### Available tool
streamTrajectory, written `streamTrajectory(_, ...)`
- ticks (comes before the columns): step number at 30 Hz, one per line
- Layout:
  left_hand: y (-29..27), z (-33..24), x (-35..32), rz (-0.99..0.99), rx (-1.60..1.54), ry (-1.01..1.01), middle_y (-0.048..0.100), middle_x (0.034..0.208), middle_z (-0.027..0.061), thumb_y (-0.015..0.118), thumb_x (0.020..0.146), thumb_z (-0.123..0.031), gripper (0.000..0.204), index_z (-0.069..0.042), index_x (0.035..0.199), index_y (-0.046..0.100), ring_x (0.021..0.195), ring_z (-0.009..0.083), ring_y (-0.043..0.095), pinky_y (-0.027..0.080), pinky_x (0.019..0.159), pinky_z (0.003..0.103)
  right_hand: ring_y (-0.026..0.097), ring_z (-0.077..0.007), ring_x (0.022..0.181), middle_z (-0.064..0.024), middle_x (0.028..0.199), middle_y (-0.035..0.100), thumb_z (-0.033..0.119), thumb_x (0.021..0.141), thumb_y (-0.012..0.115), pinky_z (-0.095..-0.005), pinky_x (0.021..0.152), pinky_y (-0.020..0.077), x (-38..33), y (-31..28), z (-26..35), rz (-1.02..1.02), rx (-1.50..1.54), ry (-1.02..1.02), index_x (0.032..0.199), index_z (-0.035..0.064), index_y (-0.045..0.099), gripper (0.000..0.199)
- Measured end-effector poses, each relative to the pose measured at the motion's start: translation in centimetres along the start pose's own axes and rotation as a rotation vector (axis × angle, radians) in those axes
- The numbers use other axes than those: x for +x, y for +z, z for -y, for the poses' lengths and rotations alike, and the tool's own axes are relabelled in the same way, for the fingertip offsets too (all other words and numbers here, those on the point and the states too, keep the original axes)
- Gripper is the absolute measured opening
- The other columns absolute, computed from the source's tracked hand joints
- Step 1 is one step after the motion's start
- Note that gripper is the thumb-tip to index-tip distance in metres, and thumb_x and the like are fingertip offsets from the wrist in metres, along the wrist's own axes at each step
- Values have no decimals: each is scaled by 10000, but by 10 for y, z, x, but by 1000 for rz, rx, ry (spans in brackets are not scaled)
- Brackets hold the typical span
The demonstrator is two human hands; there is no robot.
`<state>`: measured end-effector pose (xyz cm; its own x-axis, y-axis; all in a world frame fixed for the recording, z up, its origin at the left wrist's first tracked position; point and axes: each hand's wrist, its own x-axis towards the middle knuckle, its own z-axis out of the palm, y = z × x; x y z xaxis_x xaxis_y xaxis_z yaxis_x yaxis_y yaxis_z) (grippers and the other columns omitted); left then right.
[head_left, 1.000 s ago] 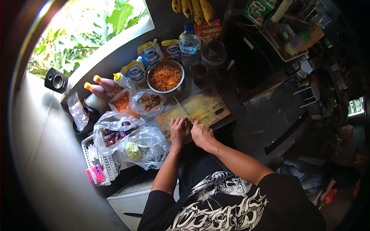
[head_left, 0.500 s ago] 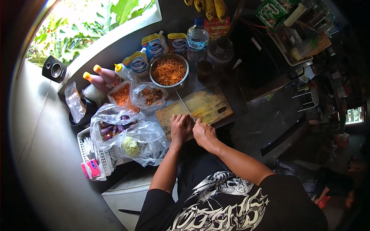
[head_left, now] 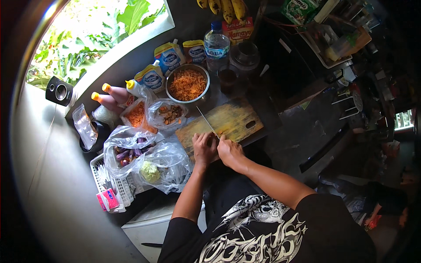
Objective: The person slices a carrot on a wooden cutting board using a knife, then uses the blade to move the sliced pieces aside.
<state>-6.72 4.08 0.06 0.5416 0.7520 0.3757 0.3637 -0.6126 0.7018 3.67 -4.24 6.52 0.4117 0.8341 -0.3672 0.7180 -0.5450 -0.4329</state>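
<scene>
Across the wooden cutting board (head_left: 237, 115) runs the narrow blade of a knife (head_left: 207, 119), set obliquely from the near edge toward the far one, its tip projecting past the far edge in this view. At the near edge of the board, the right hand (head_left: 230, 152) is closed around the knife's handle, which the fingers conceal. Just left of the blade, at the same edge, the left hand (head_left: 204, 147) rests with fingers bent and bunched; whether they grip anything beneath cannot be told.

Beyond the board, toward its left end, stands a metal bowl (head_left: 208, 86) filled with orange shreds (head_left: 187, 84). Farther behind the board is a clear bottle (head_left: 216, 44) with a blue cap. Near the board's left end lies an open clear bag of chopped brown and orange pieces (head_left: 171, 113); farther left of the board is a bag of finer orange bits (head_left: 137, 115). Nearer the person, also left of the board, clear plastic bags hold purple vegetables (head_left: 131, 153) and a round, pale green vegetable (head_left: 150, 172).
</scene>
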Motion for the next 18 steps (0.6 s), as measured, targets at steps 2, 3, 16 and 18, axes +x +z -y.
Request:
streamTrajectory(2, 0, 0, 1, -41, 3, 60, 674, 812, 96, 724, 780, -78, 142, -72, 916, 685, 743, 310, 575, 434, 770, 393, 699, -460, 876, -301, 881, 697, 166, 980, 452, -527, 778, 571, 0, 2, 1, -8, 6, -10, 1031, -57, 542, 246)
streamTrajectory(3, 1, -1, 1, -44, 3, 57, 674, 812, 96, 724, 780, -78, 142, -72, 916, 685, 743, 310, 575, 434, 770, 393, 709, -441, 880, -287, 892, 704, 141, 977, 450, -518, 779, 577, 1, 3, 1, 3, -14, 2, 1065, -59, 542, 237)
streamTrajectory(16, 1, 1, -1, -16, 47, 24, 671, 879, 83, 719, 756, -80, 174, -82, 924, 673, 851, 315, 578, 441, 796, 417, 677, -452, 1015, -297, 1040, 691, 166, 1000, 410, -541, 878, 537, 11, 7, 2, 33, 41, 83, 1173, -45, 530, 298)
streamTrajectory(18, 0, 2, -1, -10, 57, 20, 665, 887, 86, 718, 757, -79, 178, -81, 929, 672, 863, 318, 576, 439, 800, 420, 672, -457, 1023, -299, 1052, 688, 171, 999, 414, -544, 885, 534, 11, -3, 7, 38, 48, 73, 1166, -43, 532, 296)
